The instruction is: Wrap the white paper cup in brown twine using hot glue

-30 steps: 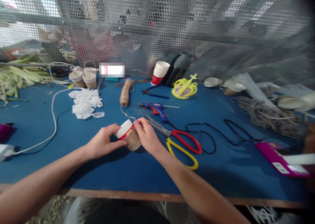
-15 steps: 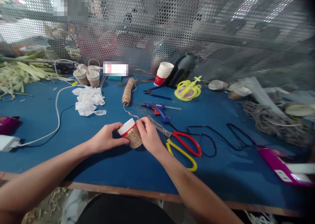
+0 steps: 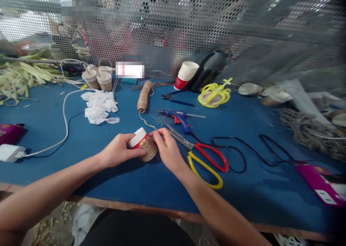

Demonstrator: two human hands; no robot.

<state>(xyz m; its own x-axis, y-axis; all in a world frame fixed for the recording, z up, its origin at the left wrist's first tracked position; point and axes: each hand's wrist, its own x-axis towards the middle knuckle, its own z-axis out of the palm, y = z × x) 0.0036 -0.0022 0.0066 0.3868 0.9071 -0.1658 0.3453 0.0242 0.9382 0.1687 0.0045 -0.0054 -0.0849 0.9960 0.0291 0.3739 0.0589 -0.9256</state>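
Observation:
A paper cup (image 3: 139, 135), white and red, lies tilted on its side in my left hand (image 3: 117, 150), gripped between thumb and fingers. Brown twine is wound around the cup's lower part. At the cup's right side, my right hand (image 3: 169, 150) pinches the twine strand (image 3: 147, 123) between thumb and forefinger. That strand runs back to a twine roll (image 3: 145, 96) lying on the table. Large scissors (image 3: 193, 145) with one red and one yellow handle rest just right of my right hand, blades partly spread.
Behind the scissors lie a blue glue gun (image 3: 178, 118) and pliers (image 3: 178, 100). Stacked paper cups (image 3: 186, 75), a dark jug (image 3: 212, 67) and a yellow crown-shaped piece (image 3: 214, 94) stand farther back. White crumpled material (image 3: 98, 107) and twine-wrapped cups (image 3: 104, 81) are at left.
The view has shifted, so most things sit farther right. My right hand has drawn slightly away from the cup's side, still pinching the twine. My left hand keeps its hold.

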